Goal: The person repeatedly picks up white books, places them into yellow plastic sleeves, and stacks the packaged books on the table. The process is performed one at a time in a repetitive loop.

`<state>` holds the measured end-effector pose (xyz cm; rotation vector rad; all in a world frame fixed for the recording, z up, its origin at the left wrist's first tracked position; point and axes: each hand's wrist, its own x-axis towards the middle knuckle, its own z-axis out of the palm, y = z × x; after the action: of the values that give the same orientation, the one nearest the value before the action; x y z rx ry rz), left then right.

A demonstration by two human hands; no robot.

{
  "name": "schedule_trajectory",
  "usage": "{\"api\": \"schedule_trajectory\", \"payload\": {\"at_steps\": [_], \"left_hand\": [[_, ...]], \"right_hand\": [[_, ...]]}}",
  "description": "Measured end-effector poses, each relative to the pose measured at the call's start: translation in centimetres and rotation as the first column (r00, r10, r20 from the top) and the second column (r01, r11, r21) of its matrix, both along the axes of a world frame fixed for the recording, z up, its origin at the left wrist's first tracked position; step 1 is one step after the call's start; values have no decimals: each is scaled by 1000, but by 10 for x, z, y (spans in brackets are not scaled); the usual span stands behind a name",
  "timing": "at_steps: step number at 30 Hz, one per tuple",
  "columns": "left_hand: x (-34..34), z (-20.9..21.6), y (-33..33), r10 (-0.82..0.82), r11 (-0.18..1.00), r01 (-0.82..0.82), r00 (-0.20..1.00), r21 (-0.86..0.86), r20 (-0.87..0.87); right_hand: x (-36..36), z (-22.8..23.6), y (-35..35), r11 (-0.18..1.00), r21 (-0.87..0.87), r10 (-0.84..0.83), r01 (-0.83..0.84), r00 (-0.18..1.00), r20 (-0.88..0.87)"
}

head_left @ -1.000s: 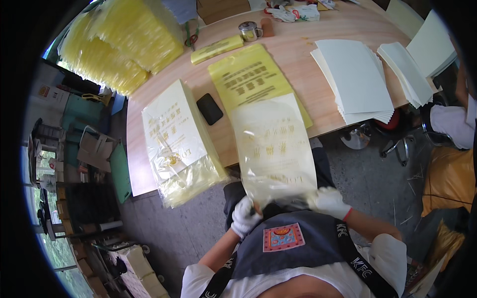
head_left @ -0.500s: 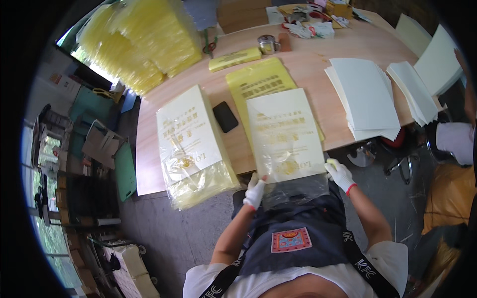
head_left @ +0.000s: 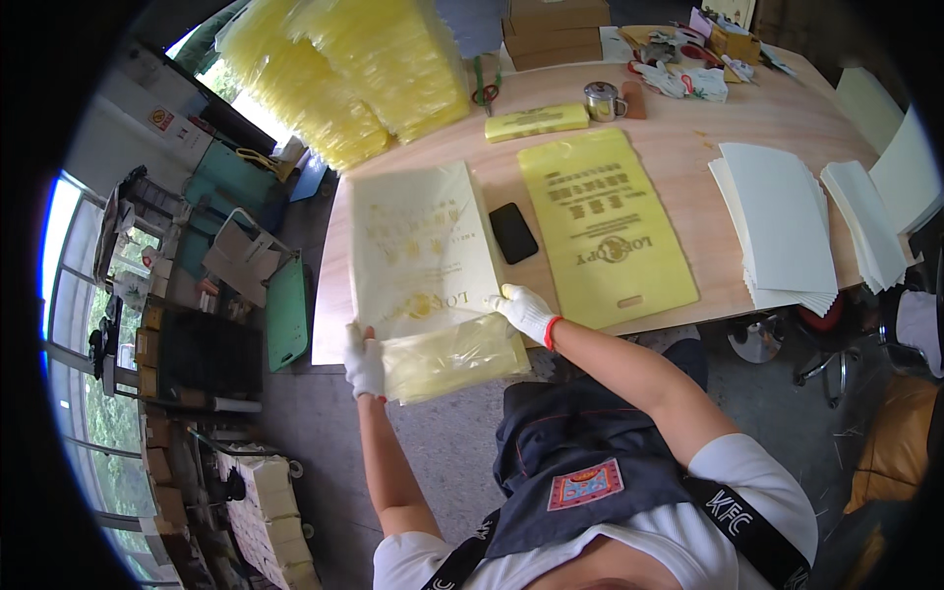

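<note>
A clear printed plastic bag with a white board in it (head_left: pixel 418 246) lies over the stack of similar bags at the table's left. My left hand (head_left: pixel 365 366), in a white glove, grips its lower left edge, with the thumb on top. My right hand (head_left: pixel 525 313), gloved too, pinches the right edge near the lower corner. Below the board, the loose yellowish bag ends of the stack (head_left: pixel 457 362) hang past the table's front edge. Right of the stack lies a black phone (head_left: pixel 513 233). Beyond it a flat yellow printed bag (head_left: pixel 644 275) with a handle slot is uncovered.
White board stacks (head_left: pixel 782 226) stand at the right. A bulky pile of yellow bags (head_left: pixel 344 74) fills the far left. Along the back are scissors (head_left: pixel 485 93), a folded yellow bundle (head_left: pixel 536 121), a metal cup (head_left: pixel 602 101) and a cardboard box (head_left: pixel 556 34).
Both hands have carried the filled bag left, from on top of the flat yellow bag onto the stack. The yellow bag is now exposed. The view has shifted too.
</note>
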<state>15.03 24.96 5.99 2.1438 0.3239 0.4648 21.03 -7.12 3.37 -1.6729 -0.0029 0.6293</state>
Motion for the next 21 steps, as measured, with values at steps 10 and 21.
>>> {"api": "schedule_trajectory", "payload": {"at_steps": [10, 21], "left_hand": [[23, 3, -57, 351, 430, 232, 848, 872, -398], [48, -90, -389, -614, 555, 691, 716, 464, -333]], "right_hand": [[-107, -59, -71, 921, 319, 286, -223, 944, -166], [-169, -87, -155, 985, 172, 35, 1, 978, -204]]}}
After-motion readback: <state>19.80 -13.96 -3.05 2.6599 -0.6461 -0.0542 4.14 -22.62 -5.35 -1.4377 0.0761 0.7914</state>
